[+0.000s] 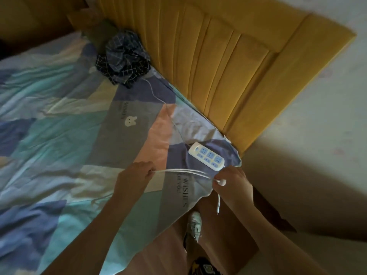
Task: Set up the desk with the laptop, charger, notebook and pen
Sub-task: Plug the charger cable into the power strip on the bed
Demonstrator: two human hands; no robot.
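Observation:
A white charger cable [186, 172] is stretched in a doubled loop between my two hands, above the corner of the bed. My left hand [135, 175] pinches one end of the loop. My right hand [231, 182] grips the other end, where a small white plug [222, 182] shows, and a loose cable tail [218, 203] hangs down from it. A white power strip [206, 156] with blue sockets lies on the bedspread just beyond my right hand. The laptop, notebook and pen are not in view.
The patchwork bedspread [69, 135] covers the bed on the left. A crumpled dark checked cloth [124, 60] lies near the yellow padded headboard [228, 66]. The strip's thin white cord [155, 94] runs toward that cloth. My shoe [194, 225] stands on the wooden floor below.

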